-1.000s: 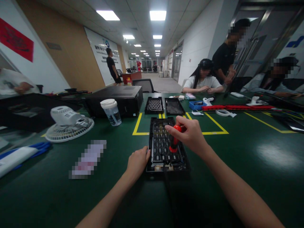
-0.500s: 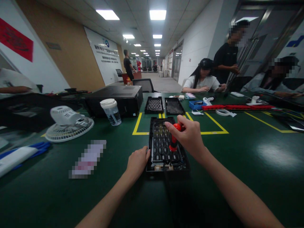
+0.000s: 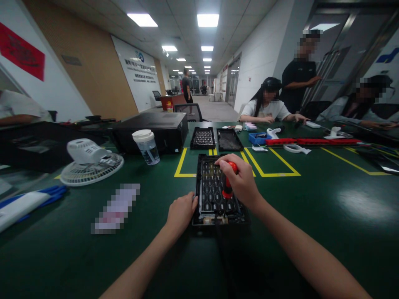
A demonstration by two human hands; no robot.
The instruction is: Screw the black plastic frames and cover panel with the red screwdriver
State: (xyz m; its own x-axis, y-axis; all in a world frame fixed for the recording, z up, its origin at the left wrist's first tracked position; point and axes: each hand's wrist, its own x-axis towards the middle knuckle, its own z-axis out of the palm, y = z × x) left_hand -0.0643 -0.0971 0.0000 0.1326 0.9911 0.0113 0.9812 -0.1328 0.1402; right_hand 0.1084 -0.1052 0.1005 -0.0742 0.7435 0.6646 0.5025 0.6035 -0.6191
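A black plastic case [image 3: 204,228] with rows of oval cells lies on the green table in front of me. My left hand [image 3: 181,212] grips its left side, the fingertips partly hidden at the edge. In my right hand [image 3: 241,176], a red-and-black screwdriver [image 3: 227,194] stands almost upright over the case's near right part. Its shaft points down at the near end, among small parts and wiring; whether the tip sits on a screw is too small to tell. A dark cable [image 3: 220,245] runs from the near end toward me.
Behind the case lie a similar celled case [image 3: 202,139] and a black cover [image 3: 230,140]. At left are a cup [image 3: 146,147], a white fan [image 3: 90,162] and a black box [image 3: 149,128]. A blue tray [image 3: 259,137] stands back right. Several people are around the table.
My right hand has shifted a little left and lower around the screwdriver handle, with its grip turned. My left hand and the case stay put. People in the background have moved.
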